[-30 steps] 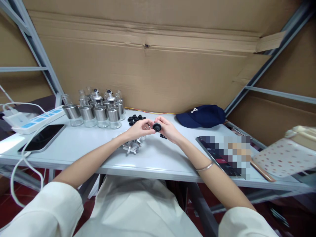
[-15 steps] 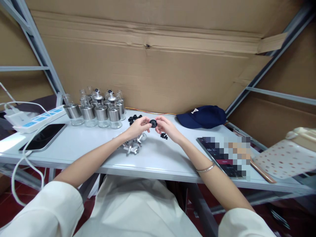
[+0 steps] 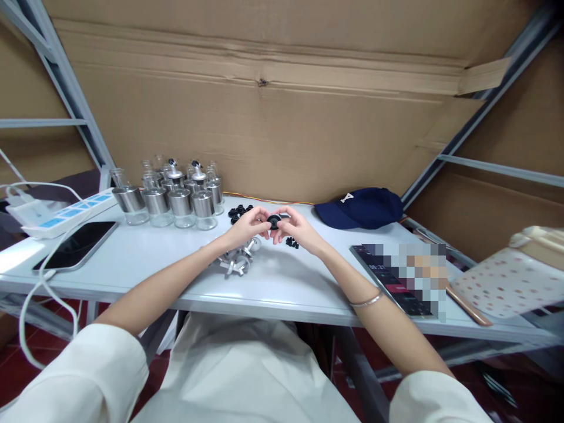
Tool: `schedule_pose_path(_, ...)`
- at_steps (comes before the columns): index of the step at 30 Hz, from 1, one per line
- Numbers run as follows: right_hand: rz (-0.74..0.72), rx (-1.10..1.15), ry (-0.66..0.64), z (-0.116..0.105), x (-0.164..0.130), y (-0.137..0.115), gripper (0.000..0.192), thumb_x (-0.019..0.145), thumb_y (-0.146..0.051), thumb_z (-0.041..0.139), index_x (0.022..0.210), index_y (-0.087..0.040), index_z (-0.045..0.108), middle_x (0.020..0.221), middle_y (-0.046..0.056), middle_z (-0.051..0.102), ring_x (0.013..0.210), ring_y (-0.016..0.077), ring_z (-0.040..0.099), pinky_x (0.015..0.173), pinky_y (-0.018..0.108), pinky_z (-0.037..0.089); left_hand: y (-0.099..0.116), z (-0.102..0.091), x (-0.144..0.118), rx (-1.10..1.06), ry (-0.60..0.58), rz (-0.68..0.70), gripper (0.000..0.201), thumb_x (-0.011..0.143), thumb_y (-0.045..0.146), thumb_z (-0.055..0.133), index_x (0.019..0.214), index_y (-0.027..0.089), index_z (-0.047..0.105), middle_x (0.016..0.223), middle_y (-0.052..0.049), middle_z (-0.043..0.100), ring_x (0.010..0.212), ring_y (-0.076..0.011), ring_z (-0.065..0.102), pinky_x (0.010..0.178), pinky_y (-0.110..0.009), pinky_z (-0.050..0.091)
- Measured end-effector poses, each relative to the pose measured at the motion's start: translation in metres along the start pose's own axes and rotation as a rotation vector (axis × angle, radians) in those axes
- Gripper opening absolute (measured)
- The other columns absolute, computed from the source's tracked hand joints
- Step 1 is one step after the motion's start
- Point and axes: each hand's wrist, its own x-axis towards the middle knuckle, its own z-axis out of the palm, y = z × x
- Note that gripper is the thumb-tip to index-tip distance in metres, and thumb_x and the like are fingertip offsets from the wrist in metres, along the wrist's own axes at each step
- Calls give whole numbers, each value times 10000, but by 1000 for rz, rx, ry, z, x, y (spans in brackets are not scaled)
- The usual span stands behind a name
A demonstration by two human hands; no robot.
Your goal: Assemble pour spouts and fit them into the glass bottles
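- Far out to the left of the fingers, a white power strip (image 3: pixel 66 212) with blue sockets lies flat, its pale cable looping over the table edge.
- Just beside it, a dark glossy phone (image 3: pixel 74 245) rests face up, a smooth slab with rounded corners.
- Closer in, up and left of the fingers, a cluster of glass bottles (image 3: pixel 174 200) stands upright: clear cylinders banded in brushed metal, two of them topped with metal spouts.
- Below the left fingertips, a small heap of shiny metal spout parts (image 3: pixel 238 260) lies on the matte white table (image 3: pixel 145 264).
- Just behind the left fingers, a scatter of small black rubbery rings (image 3: pixel 240 211) sits on the table.
- Left hand (image 3: pixel 249 226) now: fingers curled in, tips pinching the left side of a small round black cap (image 3: pixel 274 221).
- That cap is held just above the table, right between the two sets of fingertips, its dark disc face turned toward the camera.
- Right hand (image 3: pixel 294 229): fingers bent, thumb and forefinger gripping the cap's right side; something silvery shows just behind it, too small to make out.
- Just under the right fingers, a few more tiny black pieces (image 3: pixel 291 241) lie loose.
- Right of the fingers, a soft navy cloth cap (image 3: pixel 361 207) with a white letter rests on the table.
- Down the right forearm, a thin metal bangle (image 3: pixel 365 300) circles the wrist.
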Motion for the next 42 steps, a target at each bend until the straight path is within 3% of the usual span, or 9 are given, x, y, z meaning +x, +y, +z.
schedule_pose_path(10,-48,-106,-12,5,-3,4,224,722,-281,561,833,-212,379,566,-53,618,459,104,589,442,201,397,-3,2,-1,92,-19,-22,267,654,205,606,784,170,376,642,40,576,541,-81,558,521,-209,420)
schedule_pose_path(18,-79,-140,-43,7,-5,4,208,717,-221,527,823,-222,348,580,-59,616,458,100,584,428,191,393,3,5,-4,146,-3,-51,278,637,250,605,755,184,363,618,57,534,523,-71,499,457,-176,344)
schedule_pose_path(28,-102,-159,-51,7,-6,4,183,732,-206,508,822,-222,349,574,-61,619,450,102,591,421,191,408,3,5,-4,119,-17,1,288,633,246,620,737,183,359,612,52,561,589,-96,566,530,-197,347)
schedule_pose_path(36,-82,-58,-34,5,-3,4,295,773,-412,596,834,-212,388,608,-27,644,501,126,627,505,245,472,1,4,-1,128,59,-20,263,638,277,611,758,175,400,574,65,519,471,-62,472,449,-188,359)
schedule_pose_path(42,-69,-29,-55,3,-4,1,360,758,-483,625,861,-206,420,654,-9,654,545,138,640,545,270,495,-1,0,0,143,60,15,243,668,285,604,781,156,432,588,52,531,477,-61,492,454,-191,394)
